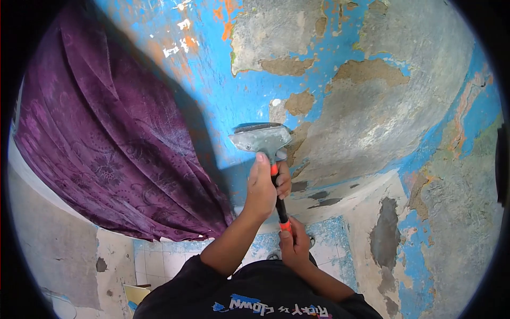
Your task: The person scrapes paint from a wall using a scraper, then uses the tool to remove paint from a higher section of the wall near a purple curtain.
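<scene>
A long-handled wall scraper (261,140) has a broad grey head with a dark blade edge and a black handle with orange-red parts. Its head is up against the wall (212,93), where blue paint is peeling around bare grey plaster. My left hand (262,187) is wrapped round the upper handle, the thumb lying along it just below the head. Lower down, my right hand (295,245) grips the orange end of the handle.
A purple patterned curtain (106,133) hangs on the left, its edge close to my left forearm. The right-hand wall (451,212) has patchy blue paint and rough plaster. White floor tiles (164,263) speckled with blue chips lie below.
</scene>
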